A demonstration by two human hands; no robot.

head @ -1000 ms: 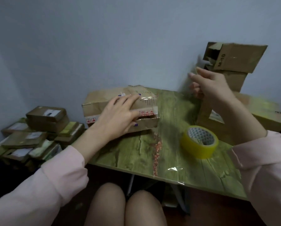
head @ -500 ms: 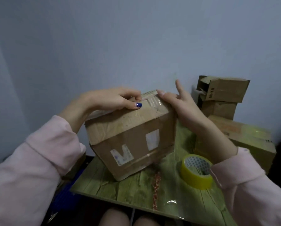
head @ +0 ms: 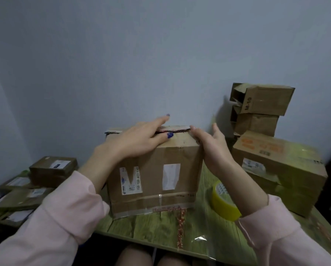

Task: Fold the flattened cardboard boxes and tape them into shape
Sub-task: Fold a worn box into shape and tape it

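- Cardboard box [head: 155, 175] stands upright on the green wood-grain table [head: 141, 225], straight in front of me, with both my hands at its top.
- My left hand [head: 137, 139] lies flat on the top. Its fingers are straight and press on the raised top flap [head: 175, 128]. My thumb lies on the box top at the flap's near edge.
- My right hand [head: 210, 146] is against the box's upper right corner. Its palm is on the right side wall, a fingertip touches the end of the flap, and the thumb points up. The fingers are relaxed, not curled round anything.
- My hands are apart, one at each end of the flap, and neither one clamps the box.
- On the box's front face are a torn shipping label [head: 131, 181] and a white patch [head: 171, 176]. A strip of clear tape runs along the bottom edge.
- My pink sleeves reach to my wrists.
- The yellow tape roll [head: 225, 202] stands tilted on the table just right of the box, partly behind my right forearm.
- A reddish streak [head: 181, 227] runs across the table in front of the box.
- To the right, a large carton [head: 280, 166] sits on the table. Two small boxes are stacked on it, and the upper box [head: 264, 100] is marked M-10.
- To the left, lower than the table, lies a pile of flat parcels [head: 51, 167] with labels.
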